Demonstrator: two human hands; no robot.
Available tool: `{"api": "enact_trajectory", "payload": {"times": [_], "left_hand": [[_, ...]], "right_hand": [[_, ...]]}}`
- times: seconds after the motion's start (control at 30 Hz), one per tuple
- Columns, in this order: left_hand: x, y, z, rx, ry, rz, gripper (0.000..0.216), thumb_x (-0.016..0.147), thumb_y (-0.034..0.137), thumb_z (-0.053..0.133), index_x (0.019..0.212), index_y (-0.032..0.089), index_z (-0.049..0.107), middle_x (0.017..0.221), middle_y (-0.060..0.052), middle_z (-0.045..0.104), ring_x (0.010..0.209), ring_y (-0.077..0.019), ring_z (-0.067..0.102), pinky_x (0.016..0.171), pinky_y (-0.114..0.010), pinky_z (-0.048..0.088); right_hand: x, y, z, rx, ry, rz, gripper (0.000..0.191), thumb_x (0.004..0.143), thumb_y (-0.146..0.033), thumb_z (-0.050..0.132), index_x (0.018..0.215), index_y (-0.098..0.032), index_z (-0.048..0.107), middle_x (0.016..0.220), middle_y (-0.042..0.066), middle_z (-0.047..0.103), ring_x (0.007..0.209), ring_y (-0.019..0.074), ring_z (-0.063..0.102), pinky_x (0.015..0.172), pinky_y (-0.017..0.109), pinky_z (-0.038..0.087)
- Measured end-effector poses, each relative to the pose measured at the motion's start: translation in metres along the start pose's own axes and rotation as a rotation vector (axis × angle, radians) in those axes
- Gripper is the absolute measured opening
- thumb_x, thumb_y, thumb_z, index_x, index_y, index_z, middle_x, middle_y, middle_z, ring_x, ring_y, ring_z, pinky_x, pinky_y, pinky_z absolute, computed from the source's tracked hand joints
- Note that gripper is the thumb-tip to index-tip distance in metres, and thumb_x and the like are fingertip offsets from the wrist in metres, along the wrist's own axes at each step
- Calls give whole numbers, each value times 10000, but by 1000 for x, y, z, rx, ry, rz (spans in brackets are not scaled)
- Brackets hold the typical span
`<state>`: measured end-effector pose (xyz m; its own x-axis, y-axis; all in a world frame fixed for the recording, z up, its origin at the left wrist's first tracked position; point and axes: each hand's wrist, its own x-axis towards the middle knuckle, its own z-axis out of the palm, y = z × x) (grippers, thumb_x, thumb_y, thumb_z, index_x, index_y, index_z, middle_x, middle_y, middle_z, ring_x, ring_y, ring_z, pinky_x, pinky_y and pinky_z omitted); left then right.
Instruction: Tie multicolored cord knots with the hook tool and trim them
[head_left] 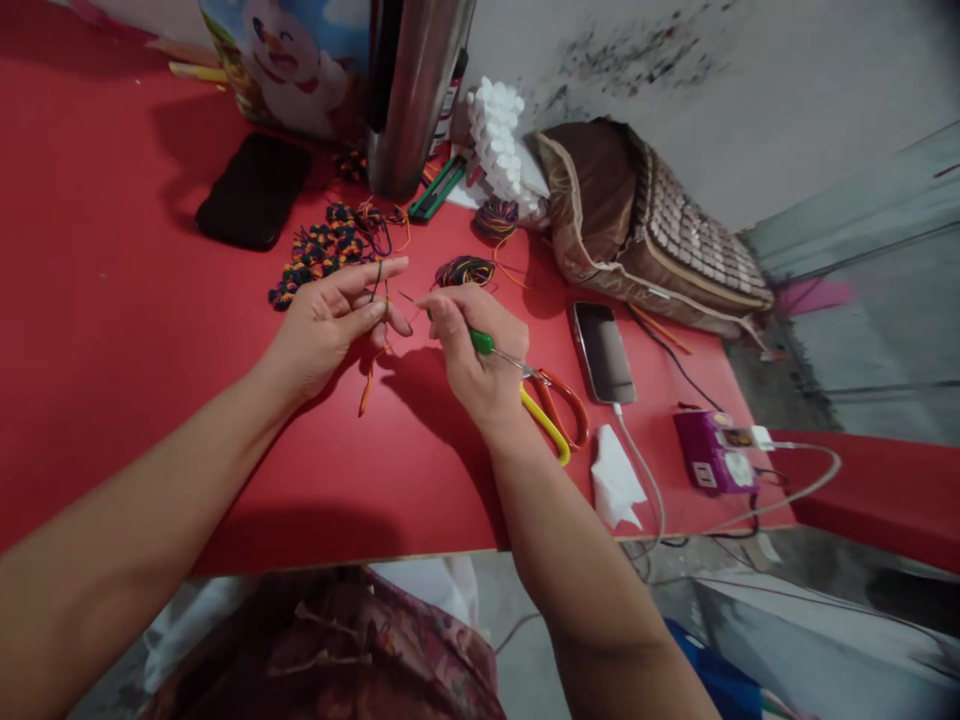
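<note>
— Left of the red-and-yellow-handled scissors [553, 408], what's in hand?
— Right hand [476, 350] grips a green-handled crochet hook [480, 341]; left hand [330, 320] pinches thin multicoloured cord [373, 352]. Mid-stitch, I'd judge; next needs steady hooking.

One view only, worn on the head, looking forward and steeply down onto the red desk [112, 300]. It sits close: both forearms run in from the bottom edge and meet near frame centre. The desk tilts, its near edge slanting across the lower frame. A grey wall [750, 100] fills the upper right; the floor [862, 330] shows at the right edge. Lap fabric [360, 650] sits bottom centre.
</note>
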<state>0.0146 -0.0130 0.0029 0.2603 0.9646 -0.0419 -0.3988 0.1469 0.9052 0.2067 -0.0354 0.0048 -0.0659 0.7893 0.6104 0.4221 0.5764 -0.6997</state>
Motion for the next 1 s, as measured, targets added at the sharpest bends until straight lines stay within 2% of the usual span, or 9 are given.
{"api": "enact_trajectory", "payload": {"times": [0.13, 0.23, 0.3, 0.4, 0.5, 0.63, 0.7, 0.87, 1.0], "left_hand": [[-2, 1, 1, -25, -23, -42, 562, 869, 106, 883, 1426, 158, 830, 795, -53, 817, 602, -145, 674, 533, -218, 564], [-4, 0, 2, -51, -10, -42, 551, 883, 86, 869, 1426, 176, 833, 762, -36, 797, 583, -142, 685, 548, -219, 587], [-4, 0, 2, -61, -11, -44, 554, 891, 74, 850, 1433, 191, 828, 755, -21, 798, 571, -139, 689, 571, -227, 611], [-3, -1, 1, -76, -32, -79, 605, 893, 77, 840, 1484, 198, 791, 805, -28, 839, 608, -168, 761, 604, -254, 654], [-1, -1, -1, -124, -21, -129, 616, 890, 77, 855, 1488, 179, 750, 870, -49, 877, 719, -213, 853, 680, -286, 701], [2, -1, 0, -227, 61, -185, 526, 894, 101, 902, 1382, 188, 727, 986, -68, 910, 915, -229, 906, 816, -295, 721], [2, 0, 2, -261, 103, -193, 466, 911, 110, 893, 1334, 200, 720, 1044, -69, 916, 952, -222, 904, 833, -295, 716], [1, 3, 11, -352, 176, -138, 321, 1005, 38, 761, 1269, 218, 733, 1023, 3, 907, 1018, -175, 873, 901, -253, 673], [1, 1, 18, -385, 258, -113, 345, 1038, 2, 683, 1307, 216, 707, 1029, -17, 904, 1231, -221, 860, 1000, -285, 660]], "right_hand": [[1, 9, 4, 141, 131, 172, 477, 1127, -722, 653, 1070, -300, 868, 805, -2, 752, 576, 142, 615, 624, 327, 577], [2, 18, 8, 242, 50, 254, 494, 1080, -769, 697, 1147, -314, 880, 914, 5, 804, 522, 106, 561, 543, 302, 531], [3, 22, 11, 258, -16, 267, 508, 1077, -771, 700, 1148, -302, 882, 992, 17, 823, 543, 93, 573, 568, 295, 552], [1, 23, 15, 284, -28, 281, 502, 1107, -741, 672, 1145, -282, 873, 982, 10, 807, 554, 86, 575, 595, 285, 570], [0, 21, 12, 243, 9, 239, 415, 1124, -659, 702, 1157, -279, 866, 1000, 20, 810, 660, 123, 658, 706, 318, 629], [0, 13, 5, 43, 86, 31, 260, 1144, -505, 723, 1169, -283, 856, 1070, 58, 830, 997, 226, 779, 969, 424, 666], [-1, 8, 6, -14, 102, -43, 249, 1179, -459, 666, 1174, -285, 843, 1093, 67, 831, 1074, 244, 789, 1021, 444, 657], [-11, -1, 26, 17, -5, -22, 313, 1243, -465, 529, 1206, -297, 790, 1080, 48, 835, 952, 197, 793, 917, 368, 640], [-20, 1, 46, -217, -83, 2, 369, 1201, -586, 589, 1128, -258, 742, 1045, 70, 825, 956, 224, 768, 850, 361, 595]]}}
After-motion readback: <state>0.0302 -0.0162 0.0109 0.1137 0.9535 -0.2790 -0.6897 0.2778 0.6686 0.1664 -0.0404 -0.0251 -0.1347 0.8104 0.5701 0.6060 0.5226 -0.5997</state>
